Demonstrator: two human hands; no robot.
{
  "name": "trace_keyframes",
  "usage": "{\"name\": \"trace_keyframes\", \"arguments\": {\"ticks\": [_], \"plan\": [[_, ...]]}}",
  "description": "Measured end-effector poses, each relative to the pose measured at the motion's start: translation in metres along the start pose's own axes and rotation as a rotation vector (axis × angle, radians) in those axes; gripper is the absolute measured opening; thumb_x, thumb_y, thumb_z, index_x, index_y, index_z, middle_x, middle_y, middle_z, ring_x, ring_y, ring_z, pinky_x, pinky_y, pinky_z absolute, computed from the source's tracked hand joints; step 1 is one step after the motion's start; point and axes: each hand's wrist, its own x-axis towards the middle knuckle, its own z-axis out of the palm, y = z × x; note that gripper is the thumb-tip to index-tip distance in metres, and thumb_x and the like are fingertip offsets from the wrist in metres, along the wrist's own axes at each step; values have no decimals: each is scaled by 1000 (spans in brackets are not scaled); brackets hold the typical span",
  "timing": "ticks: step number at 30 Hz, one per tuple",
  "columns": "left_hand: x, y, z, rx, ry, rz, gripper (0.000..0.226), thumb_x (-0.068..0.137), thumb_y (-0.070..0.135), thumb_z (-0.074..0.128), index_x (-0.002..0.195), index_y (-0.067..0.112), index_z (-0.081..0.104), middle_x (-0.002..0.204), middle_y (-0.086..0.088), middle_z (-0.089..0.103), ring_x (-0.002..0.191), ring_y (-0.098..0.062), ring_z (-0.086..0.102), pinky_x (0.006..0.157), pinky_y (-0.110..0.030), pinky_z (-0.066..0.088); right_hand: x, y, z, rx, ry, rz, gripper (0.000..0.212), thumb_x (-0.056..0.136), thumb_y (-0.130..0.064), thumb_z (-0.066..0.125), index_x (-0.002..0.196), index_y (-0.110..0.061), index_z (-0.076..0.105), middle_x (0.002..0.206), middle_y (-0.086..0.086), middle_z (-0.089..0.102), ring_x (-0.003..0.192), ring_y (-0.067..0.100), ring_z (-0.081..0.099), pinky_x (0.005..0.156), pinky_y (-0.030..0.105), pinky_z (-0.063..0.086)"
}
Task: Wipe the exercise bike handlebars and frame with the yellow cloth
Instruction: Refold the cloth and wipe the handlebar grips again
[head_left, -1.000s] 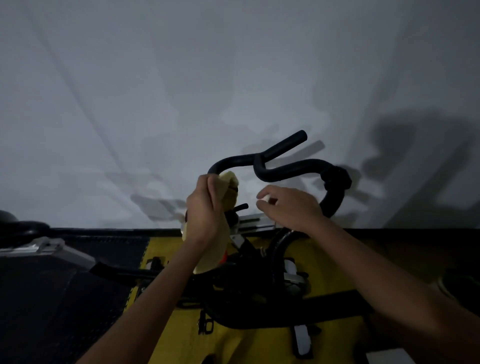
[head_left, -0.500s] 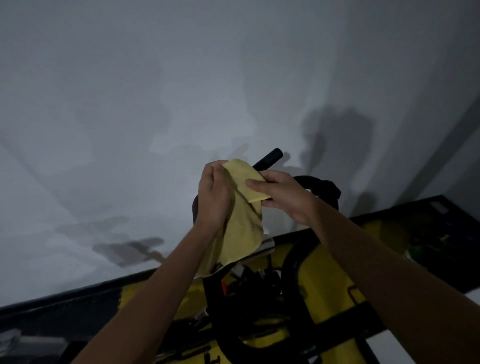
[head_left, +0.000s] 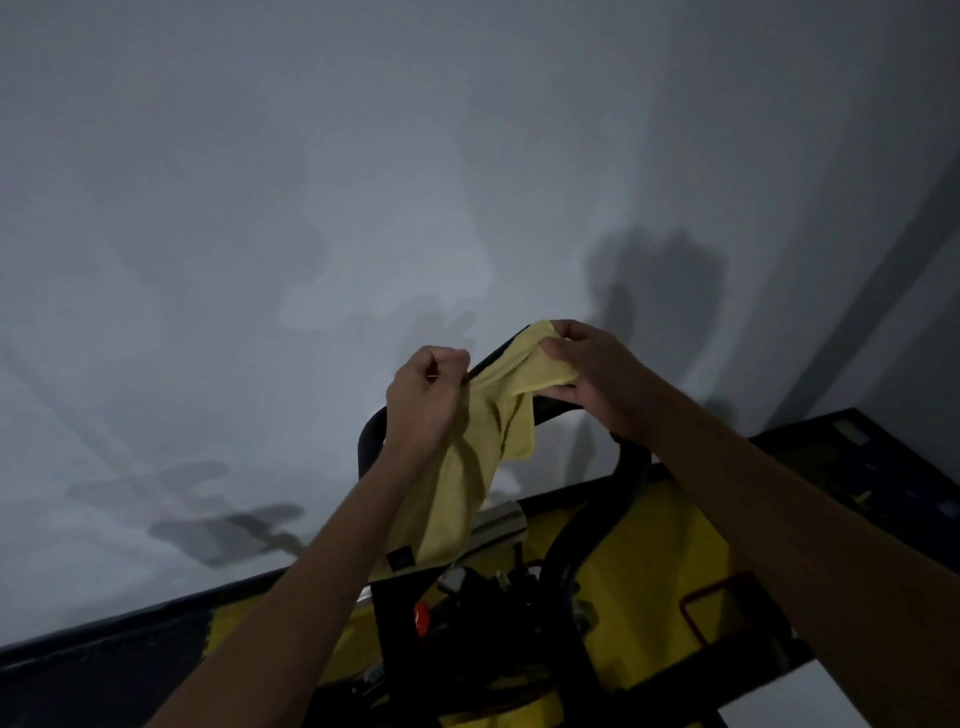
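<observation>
Holding the yellow cloth (head_left: 485, 441) bunched between both fists, left hand (head_left: 423, 405) gripping mid-cloth, right hand (head_left: 592, 374) pinching the top edge over the handlebar (head_left: 371, 441), rest dangling below the grip, looking soft, light, floppy, probably better gripped wadded.

Below me the floor (head_left: 130, 670) was dark, with a yellow mat (head_left: 670, 561) lying on it against the far wall; the exercise bike (head_left: 498, 613) stood on that mat.
</observation>
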Motion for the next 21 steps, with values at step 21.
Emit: {"name": "trace_keyframes", "arguments": {"ticks": [21], "plan": [[55,26,0,59,-316,-74,33,69,39,67,85,10,70,90,3,67,92,-15,62,90,-33,43,40,-70,-52,-173,-158,19,43,89,-6,49,128,-12,65,133,11,62,120,27,60,90,34,53]]}}
